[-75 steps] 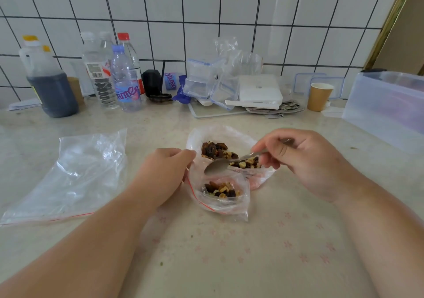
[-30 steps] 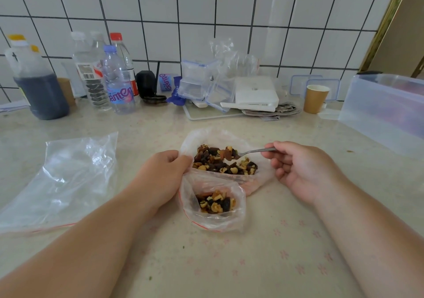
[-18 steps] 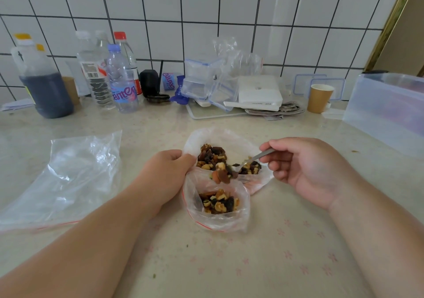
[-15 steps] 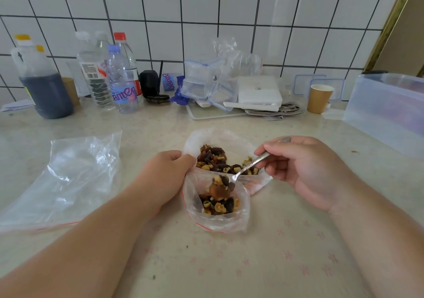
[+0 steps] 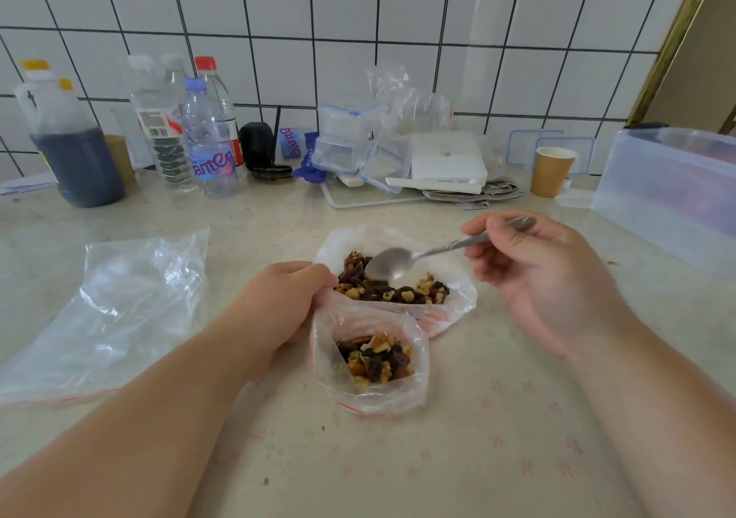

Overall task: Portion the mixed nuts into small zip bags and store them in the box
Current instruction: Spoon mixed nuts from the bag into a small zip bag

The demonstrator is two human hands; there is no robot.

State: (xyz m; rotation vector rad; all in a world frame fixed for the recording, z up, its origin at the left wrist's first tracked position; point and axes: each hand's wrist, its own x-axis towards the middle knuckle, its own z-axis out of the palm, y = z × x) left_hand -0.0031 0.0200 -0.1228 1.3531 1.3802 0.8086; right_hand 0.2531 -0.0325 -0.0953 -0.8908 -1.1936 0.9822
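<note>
A small clear zip bag [image 5: 414,390] stands open on the counter with mixed nuts [image 5: 376,358] in its bottom. My left hand [image 5: 278,306] pinches its left rim, holding the mouth open. Just behind it lies a larger open bag [image 5: 458,274] holding the main pile of nuts [image 5: 394,292]. My right hand [image 5: 545,278] grips a metal spoon [image 5: 388,266] by the handle. Its empty bowl hovers over the large bag's pile. A translucent storage box [image 5: 673,191] stands at the far right.
A big empty plastic bag [image 5: 115,310] lies flat at the left. Along the tiled wall stand a dark liquid jug [image 5: 71,155], several water bottles [image 5: 207,147], stacked clear containers [image 5: 350,143], a white box [image 5: 448,163] and a paper cup [image 5: 551,171].
The spoon tipped a load of nuts into the small bag, then swung back up over the large bag, now empty. My left hand has kept its hold on the small bag.
</note>
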